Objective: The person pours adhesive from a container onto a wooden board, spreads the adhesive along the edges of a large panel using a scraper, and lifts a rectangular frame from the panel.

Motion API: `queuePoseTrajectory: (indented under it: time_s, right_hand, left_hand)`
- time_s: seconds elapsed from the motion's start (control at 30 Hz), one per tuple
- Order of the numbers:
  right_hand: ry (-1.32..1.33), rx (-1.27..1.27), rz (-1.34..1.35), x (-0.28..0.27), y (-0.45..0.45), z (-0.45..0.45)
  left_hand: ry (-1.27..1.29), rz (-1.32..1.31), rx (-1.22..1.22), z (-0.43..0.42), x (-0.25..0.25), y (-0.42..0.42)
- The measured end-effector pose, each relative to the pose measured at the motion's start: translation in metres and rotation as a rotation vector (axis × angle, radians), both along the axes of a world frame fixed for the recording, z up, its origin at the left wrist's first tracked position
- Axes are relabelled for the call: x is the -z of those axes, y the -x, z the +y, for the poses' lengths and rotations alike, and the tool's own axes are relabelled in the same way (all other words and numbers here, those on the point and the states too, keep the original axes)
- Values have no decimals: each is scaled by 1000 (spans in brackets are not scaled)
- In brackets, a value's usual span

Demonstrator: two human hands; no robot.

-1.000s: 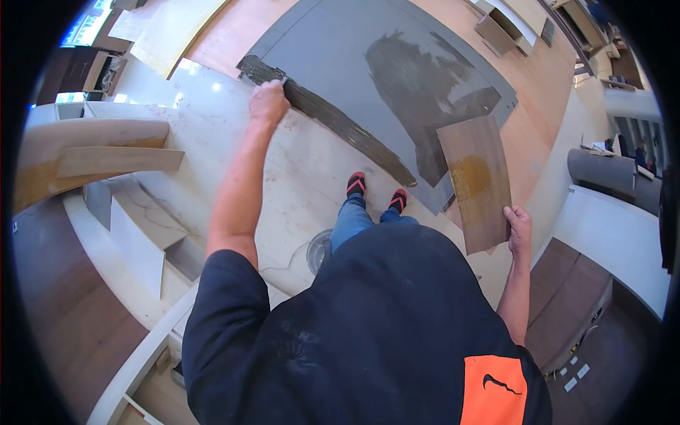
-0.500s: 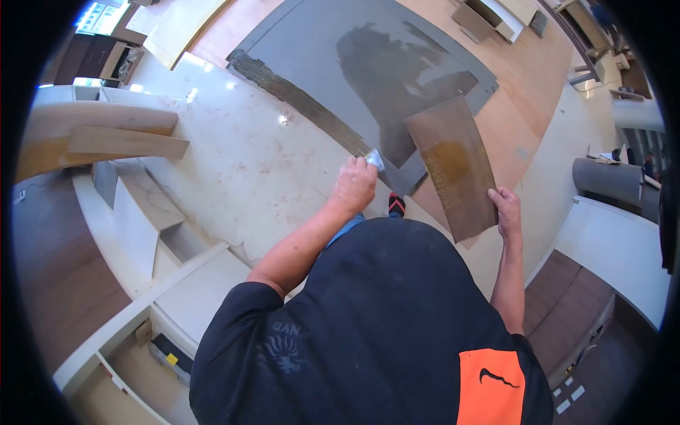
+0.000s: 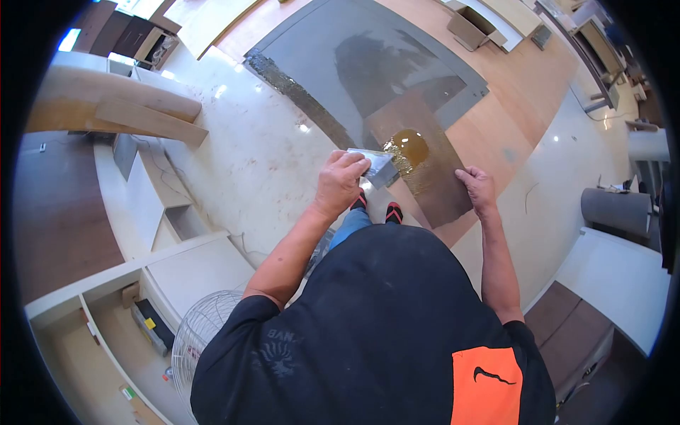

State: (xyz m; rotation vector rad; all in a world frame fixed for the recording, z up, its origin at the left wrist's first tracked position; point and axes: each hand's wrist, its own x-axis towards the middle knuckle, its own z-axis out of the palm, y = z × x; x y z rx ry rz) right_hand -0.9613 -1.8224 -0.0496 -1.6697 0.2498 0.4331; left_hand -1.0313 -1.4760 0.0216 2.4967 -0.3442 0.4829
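Observation:
My left hand (image 3: 338, 183) is closed on a flat, shiny metal scraper (image 3: 382, 170). The scraper's far edge is at the left side of a thin brown board (image 3: 446, 180), close to a puddle of amber glue (image 3: 411, 147) on it; whether they touch I cannot tell. My right hand (image 3: 477, 188) pinches the board's right edge between thumb and fingers. Beyond lies a large grey sheet (image 3: 304, 35), its near end partly covered by the board. A wet, dark glue strip (image 3: 290, 88) runs along the sheet's left edge, and a darker patch shows in its middle.
The grey sheet rests on a pinkish wooden panel (image 3: 524, 99). A curved wooden piece (image 3: 120, 99) stands at the left. White cabinetry (image 3: 198, 265) and a wire fan guard (image 3: 202, 326) are near my left elbow. A grey roll (image 3: 616, 210) lies at the right.
My left hand and scraper have moved from the grey sheet's near left edge to the board. The board has turned flatter to my view and shifted left, with my right hand still on it.

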Motion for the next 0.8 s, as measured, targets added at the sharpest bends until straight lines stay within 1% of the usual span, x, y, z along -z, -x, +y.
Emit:
queuePoseTrajectory:
  time_s: [0.1,0.17,0.27,0.4,0.6,0.7,0.8]
  right_hand:
    - [59,-89,-69,-1,-8,18]
    - [120,-146,-70,-5,-12,28]
    - [152,-209,-92,-6,-20,38]
    - [108,-254,-103,-13,-28,46]
    - [34,-265,-98,-19,-34,50]
    - [228,-265,-158,-12,-37,43]
    - [164,-130,-151,-19,-33,34]
  left_hand:
    - [-58,-56,91,-4,7,2]
    - [-81,-89,142,-3,11,4]
    - [-74,-128,185,-6,6,3]
    - [-125,-39,273,6,20,4]
    - [-150,33,288,21,37,9]
    - [-150,41,267,35,49,9]
    - [-140,0,192,48,59,7]
